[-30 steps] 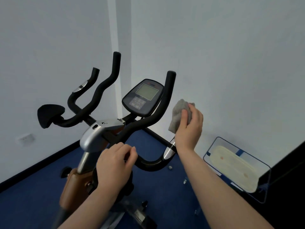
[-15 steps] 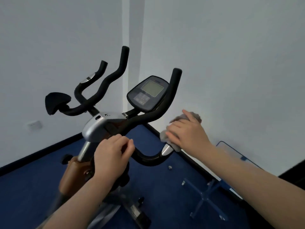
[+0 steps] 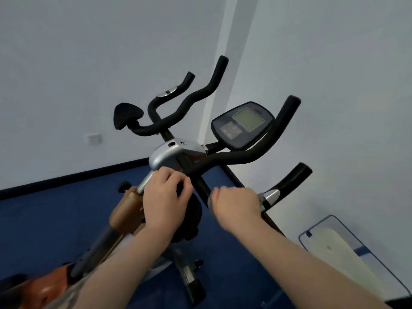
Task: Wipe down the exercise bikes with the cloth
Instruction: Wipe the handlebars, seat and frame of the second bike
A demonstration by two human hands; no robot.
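Note:
An exercise bike (image 3: 169, 152) with black handlebars (image 3: 240, 156), a silver stem cover and an orange frame stands in front of me. Its console (image 3: 243, 124) with a grey screen sits between the bars. My right hand (image 3: 236, 205) is wrapped round the lower right handlebar loop with the grey cloth (image 3: 260, 198) under it; only the cloth's edges peek out beside the fingers. My left hand (image 3: 166, 202) has its fingers curled on the bar near the stem.
White walls meet in a corner behind the bike, with a wall socket (image 3: 93, 138) at the left. A blue-framed glass panel (image 3: 347, 253) leans against the right wall on the blue floor (image 3: 55, 210).
My right hand has carried the cloth down from the upright right bar to the lower loop and slid it inward toward the stem. The left hand has stayed in place. The view has tilted.

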